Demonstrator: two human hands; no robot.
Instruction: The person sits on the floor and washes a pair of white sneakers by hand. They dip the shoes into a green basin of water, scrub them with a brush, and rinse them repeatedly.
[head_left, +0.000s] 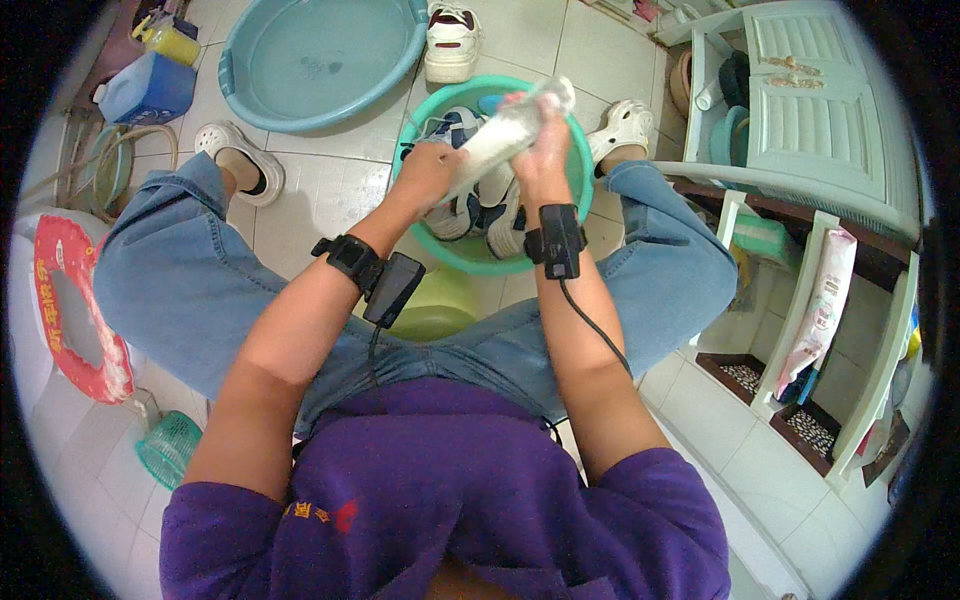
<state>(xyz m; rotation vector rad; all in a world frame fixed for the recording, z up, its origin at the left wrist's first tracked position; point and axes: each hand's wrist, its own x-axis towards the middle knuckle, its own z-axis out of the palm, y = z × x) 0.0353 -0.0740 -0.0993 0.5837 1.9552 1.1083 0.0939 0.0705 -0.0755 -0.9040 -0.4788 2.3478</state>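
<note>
My left hand (429, 176) and my right hand (544, 142) are above a green plastic basin (585, 161). Between them is a blurred white, elongated item (499, 139), perhaps a shoe or its sole; I cannot tell which. My right hand grips its far end, and my left fist is closed at its near end. Inside the basin lie sneakers (461, 214) in white and dark blue, partly hidden by my hands. Something blue (491, 103) shows at the basin's far side, near my right fingers. Each wrist wears a black strapped device with a cable.
A large blue basin (322, 64) with water stands at the upper left, beside a white shoe (453, 45). A blue jug (150, 90) and a yellow pump bottle (169, 37) stand far left. A pale cabinet (817, 135) and shelves line the right. A yellow-green stool (427, 304) shows below.
</note>
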